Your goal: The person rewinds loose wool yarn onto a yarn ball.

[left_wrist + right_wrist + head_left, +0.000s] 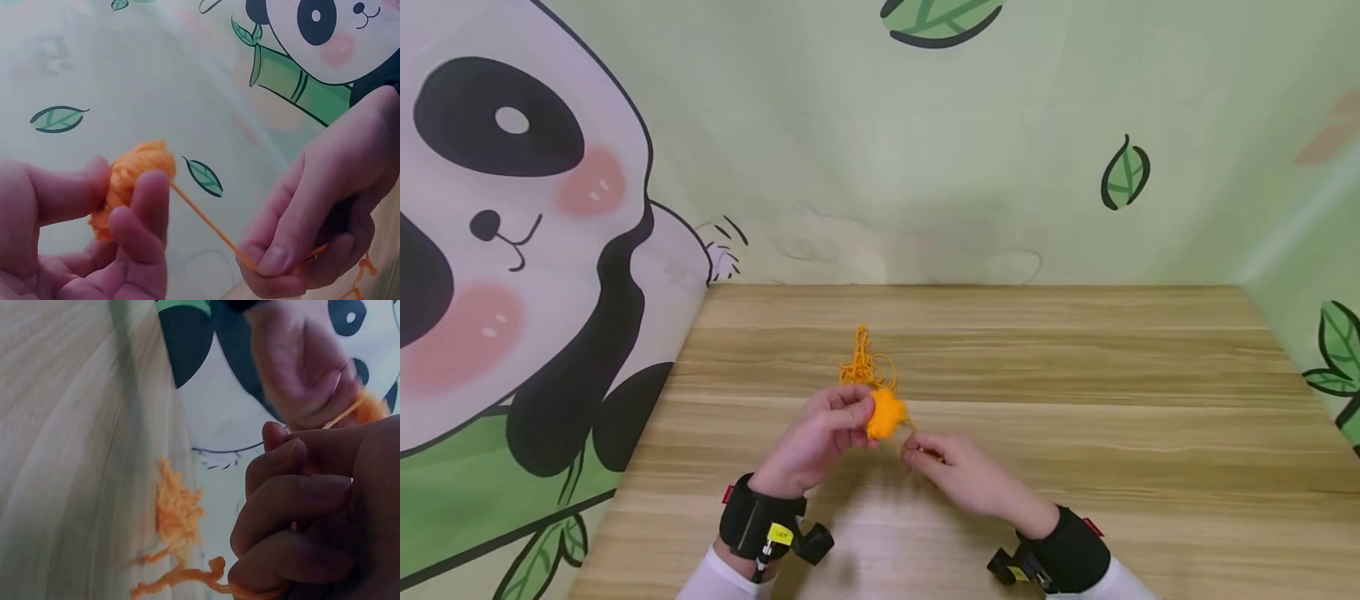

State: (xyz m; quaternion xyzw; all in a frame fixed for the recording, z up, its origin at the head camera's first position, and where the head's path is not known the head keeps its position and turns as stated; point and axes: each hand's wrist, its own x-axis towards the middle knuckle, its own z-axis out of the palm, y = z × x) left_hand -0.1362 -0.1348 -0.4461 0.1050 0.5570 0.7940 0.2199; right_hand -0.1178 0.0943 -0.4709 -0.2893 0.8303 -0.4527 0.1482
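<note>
A small orange ball of yarn [887, 414] is pinched between the thumb and fingers of my left hand [822, 442]. In the left wrist view the wound ball [132, 178] shows its wrapped strands, and one strand [212, 228] runs taut from it to my right hand [306, 212]. My right hand [958, 471] pinches that strand between thumb and curled fingers, slightly lower and to the right of the ball. In the right wrist view more yarn [250, 589] trails out below the curled fingers.
Beyond the hands, a loose tangle of orange yarn [859, 367] lies on the wood-grain table [1075, 375]. A printed cloth with a panda [535, 208] and leaves rises behind the table and along its sides. Each wrist wears a black band [1063, 550] with a small camera.
</note>
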